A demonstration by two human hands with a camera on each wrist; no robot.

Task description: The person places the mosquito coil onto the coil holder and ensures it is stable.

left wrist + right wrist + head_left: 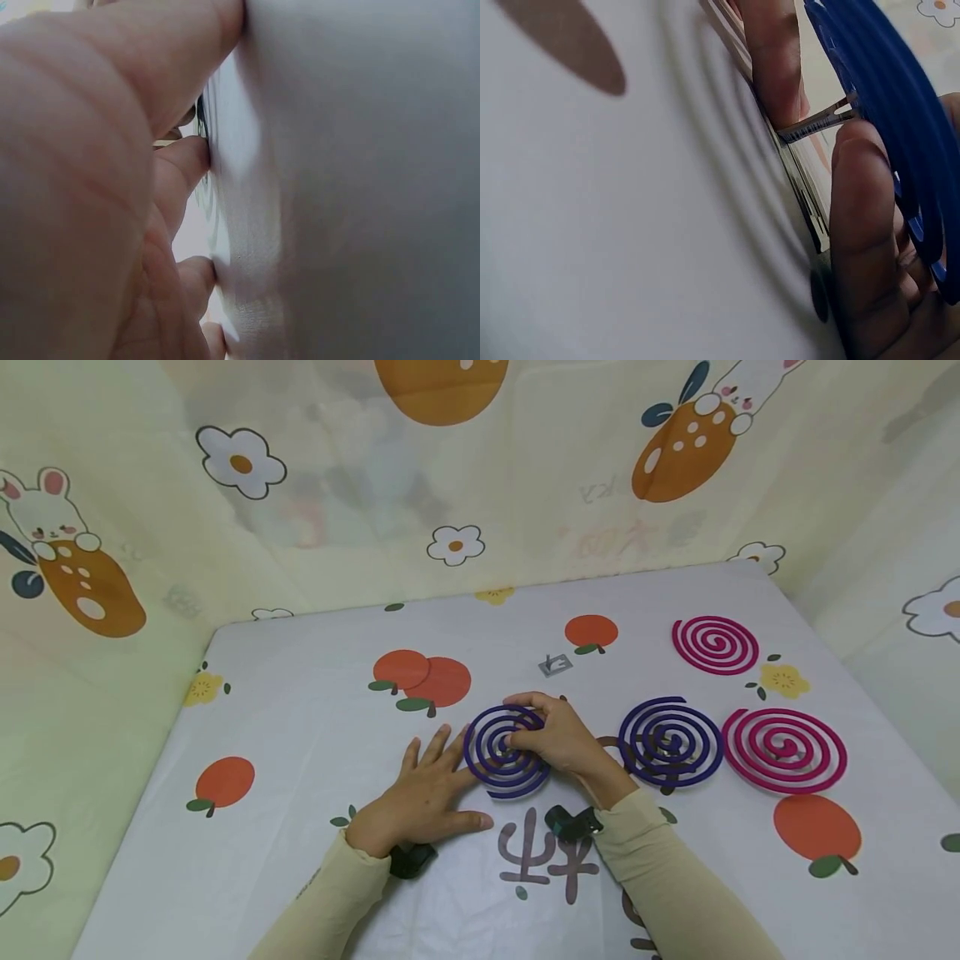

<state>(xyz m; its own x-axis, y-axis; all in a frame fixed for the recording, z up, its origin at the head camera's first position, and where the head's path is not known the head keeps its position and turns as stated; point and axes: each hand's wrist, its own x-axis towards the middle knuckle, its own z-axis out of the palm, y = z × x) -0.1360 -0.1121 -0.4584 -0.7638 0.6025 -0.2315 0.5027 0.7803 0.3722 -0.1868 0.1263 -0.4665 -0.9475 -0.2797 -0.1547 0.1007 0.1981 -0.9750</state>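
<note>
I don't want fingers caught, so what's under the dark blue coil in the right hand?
Under the coil, a thin metal strip and a finger of the left hand show. What lies directly beneath that finger's tip is covered.

No text was legible: brown characters (531,853) on the surface (300,718), faint reversed lettering (597,491) on the backdrop (360,556), tiny print on a thin strip (814,127).

1 dark-blue spiral coil (904,109), just above the white tablecloth (300,718), slim metal strip (817,127) against its underside
</note>
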